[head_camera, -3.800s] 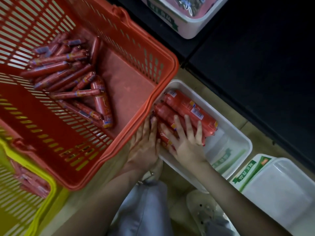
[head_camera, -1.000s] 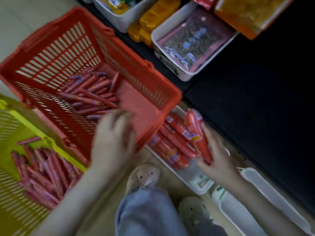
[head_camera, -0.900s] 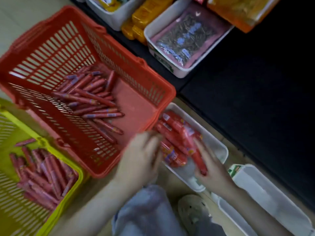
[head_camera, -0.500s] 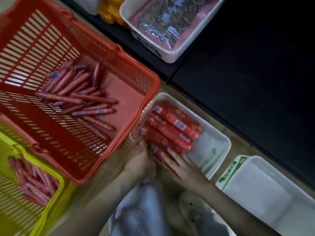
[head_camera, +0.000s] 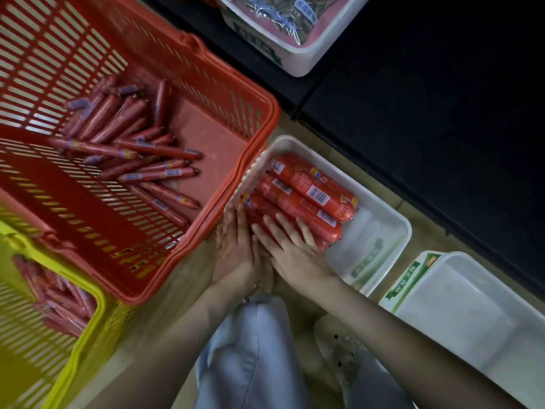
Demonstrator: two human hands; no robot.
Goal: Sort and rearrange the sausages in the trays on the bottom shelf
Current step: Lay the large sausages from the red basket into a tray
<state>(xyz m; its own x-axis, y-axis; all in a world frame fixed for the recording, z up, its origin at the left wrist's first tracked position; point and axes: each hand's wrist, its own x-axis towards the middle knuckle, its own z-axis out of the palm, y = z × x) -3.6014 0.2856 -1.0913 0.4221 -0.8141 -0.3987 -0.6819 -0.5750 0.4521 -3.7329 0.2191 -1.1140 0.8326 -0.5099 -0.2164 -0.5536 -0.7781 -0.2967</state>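
Observation:
Several thick red sausages (head_camera: 306, 196) lie side by side in a white tray (head_camera: 380, 228) on the floor beside the dark bottom shelf. My right hand (head_camera: 290, 249) lies flat on the nearest sausages with its fingers straight. My left hand (head_camera: 236, 249) rests flat against the near left end of the stack, next to the tray's edge. A red basket (head_camera: 206, 84) to the left holds several thin sausages (head_camera: 138, 149).
A yellow basket (head_camera: 91, 320) with more thin sausages sits at the lower left. A second white tray (head_camera: 472, 314) with nothing in it stands at the right. Another white tray (head_camera: 295, 51) with packaged goods is on the shelf above. My knee and shoe are below.
A second ago my right hand held a thick sausage above the tray and my left hand was at the red basket. Now both hands lie flat on the stacked sausages.

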